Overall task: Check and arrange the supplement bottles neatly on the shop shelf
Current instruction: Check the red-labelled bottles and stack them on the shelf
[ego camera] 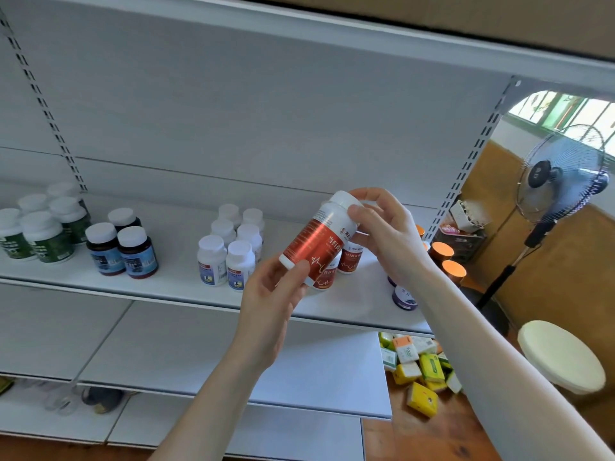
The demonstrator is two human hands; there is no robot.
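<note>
Both hands hold one red-labelled supplement bottle (316,241) tilted in the air in front of the white shelf (173,277): the left hand (273,304) grips its base, and the right hand (382,227) has its fingers (357,212) closed around the white cap. Two more red-labelled bottles (347,262) stand on the shelf just behind it, beside a cluster of white bottles (229,247).

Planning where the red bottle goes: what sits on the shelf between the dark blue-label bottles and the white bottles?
Nothing: in the head view the shelf is bare between the dark blue-label bottles and the white bottles.
</note>
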